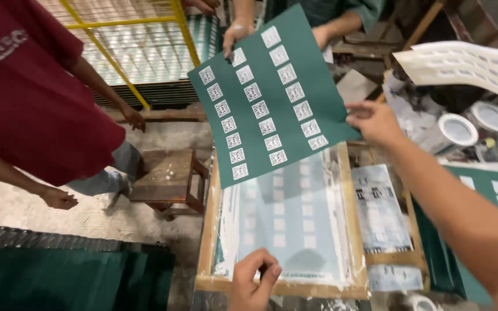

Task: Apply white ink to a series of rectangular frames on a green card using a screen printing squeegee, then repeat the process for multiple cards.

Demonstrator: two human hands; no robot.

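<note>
My right hand [374, 122] pinches the right edge of a dark green sheet [286, 124] printed with two columns of small white squares. The sheet is held up in the air above a wooden-framed printing screen [286, 222]. Another person's hand [234, 34] grips the sheet's far top corner. My left hand [253, 282] is closed on the near edge of the screen's wooden frame [206, 230].
A person in a red shirt [24, 86] stands at the left beside a small wooden stool [165, 178]. A yellow wire rack [134, 34] is behind. Round tins [458, 129] and more green sheets [491, 196] lie at the right; stacked green sheets [59, 279] at bottom left.
</note>
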